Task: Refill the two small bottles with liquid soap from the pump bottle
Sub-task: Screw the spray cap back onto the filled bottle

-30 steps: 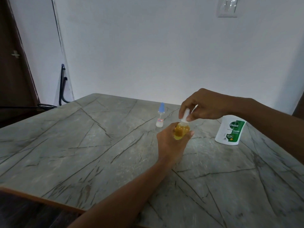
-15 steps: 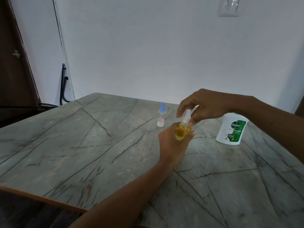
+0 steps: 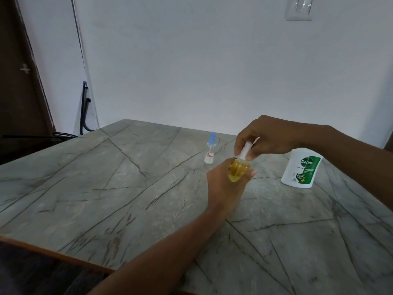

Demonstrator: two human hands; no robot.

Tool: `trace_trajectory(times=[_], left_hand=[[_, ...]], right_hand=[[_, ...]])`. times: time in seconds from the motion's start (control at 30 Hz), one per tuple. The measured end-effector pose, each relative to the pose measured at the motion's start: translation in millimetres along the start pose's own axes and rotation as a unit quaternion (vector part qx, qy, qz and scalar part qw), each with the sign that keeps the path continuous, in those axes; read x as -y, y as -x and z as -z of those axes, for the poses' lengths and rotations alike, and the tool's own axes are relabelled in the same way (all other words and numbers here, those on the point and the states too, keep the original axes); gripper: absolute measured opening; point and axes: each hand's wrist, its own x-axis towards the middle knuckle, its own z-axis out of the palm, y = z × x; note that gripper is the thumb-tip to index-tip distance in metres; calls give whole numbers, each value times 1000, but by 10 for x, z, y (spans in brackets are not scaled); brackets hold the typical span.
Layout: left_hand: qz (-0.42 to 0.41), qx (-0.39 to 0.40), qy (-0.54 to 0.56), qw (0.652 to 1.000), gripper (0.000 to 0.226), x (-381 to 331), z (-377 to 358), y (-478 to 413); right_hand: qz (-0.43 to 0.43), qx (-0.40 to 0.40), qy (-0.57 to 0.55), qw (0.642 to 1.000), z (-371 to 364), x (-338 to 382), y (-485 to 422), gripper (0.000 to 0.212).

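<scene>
Grey veined marble surface (image 3: 106,188), yellow liquid in small bottle (image 3: 238,171), blue-capped bottle (image 3: 210,151), white-and-green soap bottle (image 3: 301,169), white wall (image 3: 191,60)

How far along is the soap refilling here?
Looks done: the small bottle held in the left hand is nearly full of yellow liquid. In hand: the right hand pinches its white top; I cannot tell which way it turns. Left: the blue-capped bottle stands capped on the table, showing no yellow liquid, with the Dettol bottle nearby.
</scene>
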Motion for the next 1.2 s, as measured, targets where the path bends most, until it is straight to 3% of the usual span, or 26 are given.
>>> trace_trajectory(times=[0.07, 0.23, 0.4, 0.57, 0.73, 0.93, 1.03, 1.1, 1.2], left_hand=[[-1, 0, 0, 1000, 41, -13, 4, 7], [-3, -4, 1, 1000, 46, -1, 19, 4], [2, -3, 6, 1000, 35, -23, 28, 0], [-22, -15, 6, 1000, 26, -36, 33, 20], [-21, -1, -6, 1000, 43, -12, 0, -1], [-29, 5, -9, 1000, 35, -17, 4, 3], [-32, 7, -2, 999, 36, -14, 5, 9], [-31, 10, -5, 999, 41, -10, 8, 2], [-25, 11, -24, 999, 44, -11, 20, -9]], right_hand=[[-8, -30, 24, 999, -40, 9, -20, 7], [-5, -60, 56, 997, -100, 45, -29, 48], [32, -66, 65, 995, -43, 8, -26, 20], [21, -104, 134, 985, -119, -2, -48, 65], [2, -14, 85, 996, -38, -64, 5, 56], [-34, -65, 48, 996, -235, -97, -62, 70], [-69, -39, 67, 995, -155, -47, -41, 74], [-61, -17, 48, 997, -30, -14, -13, 63], [-16, 12, 6, 1000, 102, 9, 0, 29]])
